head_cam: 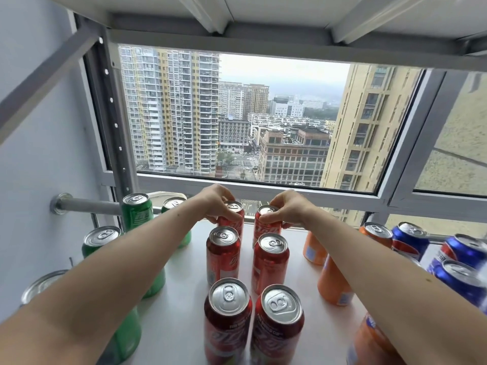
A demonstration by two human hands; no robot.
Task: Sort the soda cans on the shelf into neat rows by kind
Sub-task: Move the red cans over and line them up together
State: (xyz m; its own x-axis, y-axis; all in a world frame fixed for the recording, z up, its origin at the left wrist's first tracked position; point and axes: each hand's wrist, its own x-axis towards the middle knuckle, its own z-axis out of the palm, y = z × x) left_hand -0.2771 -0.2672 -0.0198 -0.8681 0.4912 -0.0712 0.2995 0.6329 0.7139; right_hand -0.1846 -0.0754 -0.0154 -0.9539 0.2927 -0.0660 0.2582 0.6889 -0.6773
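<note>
You get bright, even daylight through the window (pixel 234 114) ahead; overcast sky, so shadows on the shelf (pixel 181 299) are soft. Silver can tops (pixel 228 295) carry mild glare. Wide-angle distortion bends the frame edges. The blue cans (pixel 463 277) at far right are blurred.

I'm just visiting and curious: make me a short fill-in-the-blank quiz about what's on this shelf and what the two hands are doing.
1. Each hand grips a ____ can: the left hand holds the back-left red can, the right hand the back-right red can.
2. The red cans stand in ____ columns.
3. The cans left of the red ones, like the green can, are ____.
4. The blue cans stand to the ____ of the orange cans.

Missing words: red; two; green; right
</note>
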